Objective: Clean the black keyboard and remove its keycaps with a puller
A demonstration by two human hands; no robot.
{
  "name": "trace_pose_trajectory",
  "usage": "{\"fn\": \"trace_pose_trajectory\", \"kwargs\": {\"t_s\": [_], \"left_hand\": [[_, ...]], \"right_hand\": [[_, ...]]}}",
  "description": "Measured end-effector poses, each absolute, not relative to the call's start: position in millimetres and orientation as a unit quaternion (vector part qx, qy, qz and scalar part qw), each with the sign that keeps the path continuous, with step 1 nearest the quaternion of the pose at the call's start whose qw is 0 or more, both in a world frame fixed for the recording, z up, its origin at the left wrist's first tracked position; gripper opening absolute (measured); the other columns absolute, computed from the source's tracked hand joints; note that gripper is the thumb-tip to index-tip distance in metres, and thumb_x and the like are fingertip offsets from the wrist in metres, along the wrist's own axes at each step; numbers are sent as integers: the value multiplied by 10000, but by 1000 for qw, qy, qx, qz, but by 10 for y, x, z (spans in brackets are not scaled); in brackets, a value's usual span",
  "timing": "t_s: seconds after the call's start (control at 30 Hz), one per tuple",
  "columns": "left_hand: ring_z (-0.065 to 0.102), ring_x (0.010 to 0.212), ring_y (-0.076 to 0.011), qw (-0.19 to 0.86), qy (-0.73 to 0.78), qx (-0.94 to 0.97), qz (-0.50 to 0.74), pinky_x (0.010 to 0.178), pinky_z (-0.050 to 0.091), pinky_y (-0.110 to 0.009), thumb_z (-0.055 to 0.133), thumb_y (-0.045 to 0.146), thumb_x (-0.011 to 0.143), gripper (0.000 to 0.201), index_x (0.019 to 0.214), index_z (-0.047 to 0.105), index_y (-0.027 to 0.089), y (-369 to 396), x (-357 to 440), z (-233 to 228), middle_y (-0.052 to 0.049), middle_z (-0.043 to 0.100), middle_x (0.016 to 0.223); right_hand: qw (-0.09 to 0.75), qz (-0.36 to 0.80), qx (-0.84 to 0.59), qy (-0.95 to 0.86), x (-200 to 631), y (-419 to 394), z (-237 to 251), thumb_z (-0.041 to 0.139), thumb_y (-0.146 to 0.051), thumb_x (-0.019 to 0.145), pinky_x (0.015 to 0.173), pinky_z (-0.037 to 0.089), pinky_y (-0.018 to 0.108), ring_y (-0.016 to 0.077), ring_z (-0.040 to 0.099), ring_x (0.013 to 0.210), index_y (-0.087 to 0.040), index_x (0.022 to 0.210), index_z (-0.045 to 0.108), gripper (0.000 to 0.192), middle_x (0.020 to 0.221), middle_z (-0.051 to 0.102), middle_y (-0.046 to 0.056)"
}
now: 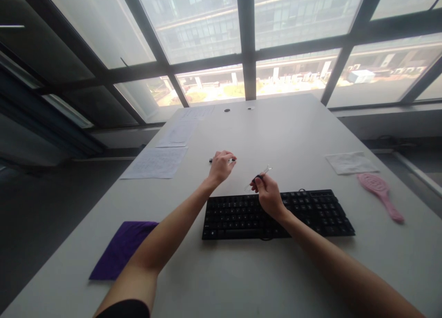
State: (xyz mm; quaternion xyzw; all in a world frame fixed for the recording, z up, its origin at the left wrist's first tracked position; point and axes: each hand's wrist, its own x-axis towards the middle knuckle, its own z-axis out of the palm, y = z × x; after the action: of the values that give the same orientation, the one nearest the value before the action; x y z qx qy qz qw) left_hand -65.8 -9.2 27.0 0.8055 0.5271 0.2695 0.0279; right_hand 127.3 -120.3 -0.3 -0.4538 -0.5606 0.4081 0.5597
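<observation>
My left hand (222, 166) is above the white table beyond the keyboard, its fingers curled round a slim dark-and-light stick (211, 161). One end of the stick shows on each side of the hand; its kind is unclear. Just over the top edge of the black keyboard (235, 216), my right hand (268, 194) grips a small black-handled tool (257, 178). Thin pale wire-like parts stick out from both ends of that tool. The keyboard lies flat, partly covered by my right hand and wrist.
A purple cloth (120, 249) lies at the left beside my forearm. Written paper sheets (155, 162) line the table's left edge. On the right are a white cloth or tissue (350, 163) and a pink hairbrush (376, 186). Windows (207, 23) rise behind the table (276, 129).
</observation>
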Motion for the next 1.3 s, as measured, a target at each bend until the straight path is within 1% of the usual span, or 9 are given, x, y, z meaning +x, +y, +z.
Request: {"fn": "trace_pose_trajectory", "kwargs": {"t_s": [0.17, 0.3, 0.47, 0.63, 0.8, 0.9, 1.0, 1.2, 1.3], "left_hand": [[587, 1021, -229, 84, 467, 846, 243, 969, 466, -385, 565, 140, 935, 197, 1035, 717, 213, -846, -457, 426, -49, 706, 1049], [597, 1001, -232, 135, 481, 831, 246, 938, 485, -387, 526, 104, 935, 241, 1041, 708, 223, -1241, -395, 341, -49, 708, 1035], [598, 973, -233, 161, 487, 813, 275, 916, 493, -394, 490, 53, 910, 297, 1023, 696, 235, -1339, -397, 150, -45, 705, 1007], [581, 949, -233, 155, 481, 816, 279, 888, 493, -385, 532, 67, 877, 215, 943, 665, 222, -1366, -391, 129, -50, 680, 964], [590, 918, -226, 168, 466, 824, 275, 871, 490, -369, 611, 125, 849, 100, 876, 641, 216, -1410, -379, 181, -49, 672, 924], [603, 912, -231, 177, 472, 820, 272, 877, 489, -377, 660, 182, 849, 33, 870, 648, 205, -1391, -385, 167, -56, 676, 917], [615, 930, -239, 189, 478, 815, 266, 885, 491, -387, 677, 225, 865, 22, 867, 667, 205, -1346, -397, 141, -60, 682, 930], [608, 945, -232, 200, 468, 823, 251, 872, 493, -372, 680, 232, 887, 54, 921, 721, 243, -1315, -395, 147, -44, 676, 944], [602, 948, -232, 187, 473, 822, 256, 877, 492, -381, 670, 230, 898, 70, 945, 719, 245, -1335, -376, 149, -44, 673, 953]], "right_hand": [[539, 392, -469, -579, 1319, -1222, 52, 487, -366, 988, 635, 459, 292, 169, 597, 647, -203, 846, 585, 238, 745, 666, 31], [491, 355, -472, -640, 1353, -1235, 80, 480, -288, 980, 634, 412, 286, 159, 544, 617, -214, 798, 561, 213, 668, 600, -6], [463, 307, -446, -702, 1335, -1236, 92, 474, -217, 968, 684, 406, 289, 174, 521, 712, -225, 768, 503, 202, 772, 562, 15], [424, 300, -400, -755, 1324, -1285, 105, 457, -212, 993, 734, 414, 277, 173, 538, 789, -227, 819, 537, 192, 905, 561, 37], [385, 257, -402, -790, 1328, -1351, 88, 438, -229, 1020, 666, 382, 256, 144, 488, 686, -222, 817, 553, 233, 851, 520, 19], [370, 211, -418, -802, 1321, -1377, 70, 452, -236, 1016, 640, 360, 256, 147, 474, 674, -221, 829, 567, 221, 843, 526, 23], [369, 199, -422, -804, 1322, -1379, 53, 459, -244, 1011, 640, 358, 262, 157, 485, 688, -224, 827, 573, 217, 830, 546, 29], [444, 298, -417, -735, 1369, -1316, 73, 481, -228, 981, 689, 398, 283, 172, 529, 729, -223, 768, 540, 221, 774, 563, 13], [454, 315, -421, -719, 1385, -1301, 94, 495, -233, 966, 687, 400, 292, 175, 532, 724, -221, 746, 547, 226, 749, 571, 8]]}}
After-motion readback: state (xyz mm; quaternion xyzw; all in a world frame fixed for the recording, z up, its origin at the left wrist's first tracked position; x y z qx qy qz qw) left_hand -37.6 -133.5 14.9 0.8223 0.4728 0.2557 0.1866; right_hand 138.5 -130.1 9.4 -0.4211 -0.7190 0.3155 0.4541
